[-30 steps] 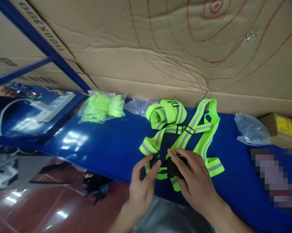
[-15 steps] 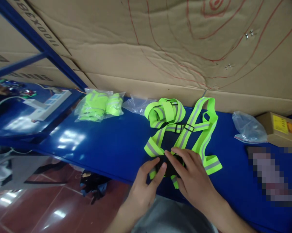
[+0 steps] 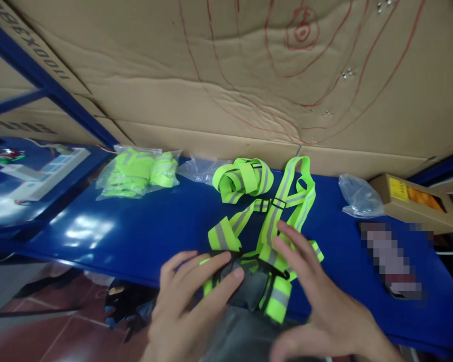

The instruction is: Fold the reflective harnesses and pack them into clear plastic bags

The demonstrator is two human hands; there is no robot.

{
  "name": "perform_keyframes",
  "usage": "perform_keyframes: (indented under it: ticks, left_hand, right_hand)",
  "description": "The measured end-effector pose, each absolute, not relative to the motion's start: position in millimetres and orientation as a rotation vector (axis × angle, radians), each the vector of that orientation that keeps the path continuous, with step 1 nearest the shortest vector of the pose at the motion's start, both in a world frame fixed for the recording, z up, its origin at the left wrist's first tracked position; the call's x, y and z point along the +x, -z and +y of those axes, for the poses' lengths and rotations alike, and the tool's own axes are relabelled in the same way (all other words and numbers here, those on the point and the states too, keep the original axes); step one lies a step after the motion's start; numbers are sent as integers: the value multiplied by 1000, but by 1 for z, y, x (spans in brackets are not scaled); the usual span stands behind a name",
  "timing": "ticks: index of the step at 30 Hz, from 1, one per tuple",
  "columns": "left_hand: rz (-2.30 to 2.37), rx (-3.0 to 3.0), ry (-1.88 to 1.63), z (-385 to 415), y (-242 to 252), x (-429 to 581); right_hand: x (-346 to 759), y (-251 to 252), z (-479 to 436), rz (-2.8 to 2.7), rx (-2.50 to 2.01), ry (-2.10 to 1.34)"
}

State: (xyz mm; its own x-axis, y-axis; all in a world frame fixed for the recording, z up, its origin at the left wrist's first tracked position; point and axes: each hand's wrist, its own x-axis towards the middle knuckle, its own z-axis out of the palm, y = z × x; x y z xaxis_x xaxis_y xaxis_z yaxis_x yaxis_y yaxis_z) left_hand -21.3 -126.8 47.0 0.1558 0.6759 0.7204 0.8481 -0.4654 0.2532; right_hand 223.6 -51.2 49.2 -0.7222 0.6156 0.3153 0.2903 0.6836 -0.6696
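A neon yellow-green reflective strap vest (image 3: 271, 221) lies spread on the blue table (image 3: 143, 226), and its near end hangs over the front edge. My left hand (image 3: 184, 301) lies with stretched fingers on the black buckle (image 3: 230, 265) at that near end. My right hand (image 3: 316, 301) is open with its fingers spread, fingertips on the vest's right strap. A second vest, rolled into a bundle (image 3: 241, 177), sits just behind the spread one.
A clear bag of folded neon vests (image 3: 136, 171) and an empty plastic bag (image 3: 198, 168) lie at the back left. Another plastic bag (image 3: 358, 196) and a cardboard box (image 3: 411, 201) sit at the right. A cardboard wall (image 3: 226, 75) backs the table. A white power strip (image 3: 41, 171) lies far left.
Both hands have let go of their pinch on the black buckle and spread open. The vest's near end has slid toward me over the table edge. The view has shifted right.
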Motion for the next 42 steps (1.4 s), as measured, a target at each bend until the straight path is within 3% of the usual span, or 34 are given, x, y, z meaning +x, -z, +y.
perform_keyframes:
  ticks: [6,9,11,17,20,30,38,42]
  left_hand:
    - [-1234,-2463,1492,-132,-61,2]
    - [-1359,-2331,1733,-123,-51,3]
    - [-1578,-2075,1784,-115,-43,-2]
    - [-1775,-1628,1259,-91,-33,-14]
    - [-1808,-1611,1300,-83,-33,-13]
    - [-2095,-1402,1988,-75,-21,-18]
    - [-2478,-985,2859,-76,-5,-17]
    - [-2463,-615,3150,-78,-6,-17]
  right_hand:
    - [207,-79,7,-2072,-278,-1528]
    - [188,-57,18,-2099,-225,-1980]
    - [180,-31,12,-1837,-392,-2253]
    - [174,11,-32,-1525,-411,-2435]
    - [170,2,-43,-1473,-490,-2521]
    - [164,-9,-50,-1043,-1089,-2622]
    - [190,-11,-48,-1535,-1381,-2494]
    - [199,2,-44,-1425,-1262,-2474]
